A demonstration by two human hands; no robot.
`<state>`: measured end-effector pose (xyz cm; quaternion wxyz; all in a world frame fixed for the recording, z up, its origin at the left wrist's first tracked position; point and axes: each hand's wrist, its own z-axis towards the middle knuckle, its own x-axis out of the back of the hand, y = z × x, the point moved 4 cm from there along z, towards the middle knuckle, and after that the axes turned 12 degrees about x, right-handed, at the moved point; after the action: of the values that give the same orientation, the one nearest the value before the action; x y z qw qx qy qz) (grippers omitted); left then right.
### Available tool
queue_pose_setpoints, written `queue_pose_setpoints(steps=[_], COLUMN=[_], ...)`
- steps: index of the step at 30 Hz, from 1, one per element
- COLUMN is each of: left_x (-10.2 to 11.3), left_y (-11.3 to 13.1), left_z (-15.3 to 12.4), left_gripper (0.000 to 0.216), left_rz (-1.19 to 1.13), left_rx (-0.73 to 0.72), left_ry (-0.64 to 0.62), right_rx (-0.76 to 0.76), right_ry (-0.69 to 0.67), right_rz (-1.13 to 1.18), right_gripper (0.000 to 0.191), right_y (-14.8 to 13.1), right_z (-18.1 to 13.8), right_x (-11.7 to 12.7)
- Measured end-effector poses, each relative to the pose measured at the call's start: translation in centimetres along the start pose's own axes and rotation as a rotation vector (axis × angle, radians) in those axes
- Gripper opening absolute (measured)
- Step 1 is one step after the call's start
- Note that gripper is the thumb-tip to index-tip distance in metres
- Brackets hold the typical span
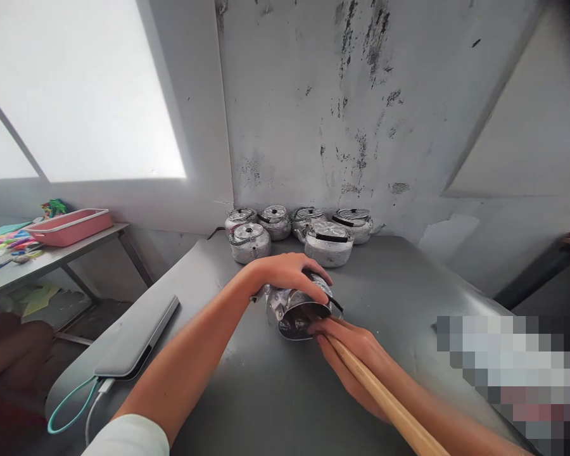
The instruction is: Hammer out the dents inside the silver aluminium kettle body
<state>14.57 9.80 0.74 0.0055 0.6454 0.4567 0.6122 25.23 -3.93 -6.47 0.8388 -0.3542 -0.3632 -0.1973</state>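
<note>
A small silver metal kettle [272, 305] lies tipped on the table with its round opening facing me. My left hand [297, 275] reaches over its upper side and grips it, fingers curled along the body near the black handle [335, 304]. In my right hand [344, 342] is a long pale wooden stick [380, 392], its far end at the kettle's mouth. Whatever is on that end is hidden by my fingers and the dark inside of the kettle.
Several dented silver kettles [330, 252] stand at the back of the grey table [389, 291] by the wall. On the left lies a grey flat case [135, 342] with cables. A pink basket [73, 227] sits on a side table. Part of a person [16, 354] shows at lower left.
</note>
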Motion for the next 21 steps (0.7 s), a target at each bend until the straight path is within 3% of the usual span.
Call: queue_pose_setpoints(steps=[10, 21], left_x=[0.03, 0.04], left_y=[0.09, 0.01], left_z=[-0.06, -0.04], left_gripper=[0.056, 0.057], left_rz=[-0.008, -0.009], left_rx=[0.009, 0.016], left_ry=[0.002, 0.004], right_rx=[0.078, 0.065], right_ry=[0.015, 0.025], right_rz=[-0.139, -0.111], right_gripper=[0.036, 0.033], right_y=[0.54, 0.52], right_z=[-0.81, -0.54], right_x=[-0.34, -0.48])
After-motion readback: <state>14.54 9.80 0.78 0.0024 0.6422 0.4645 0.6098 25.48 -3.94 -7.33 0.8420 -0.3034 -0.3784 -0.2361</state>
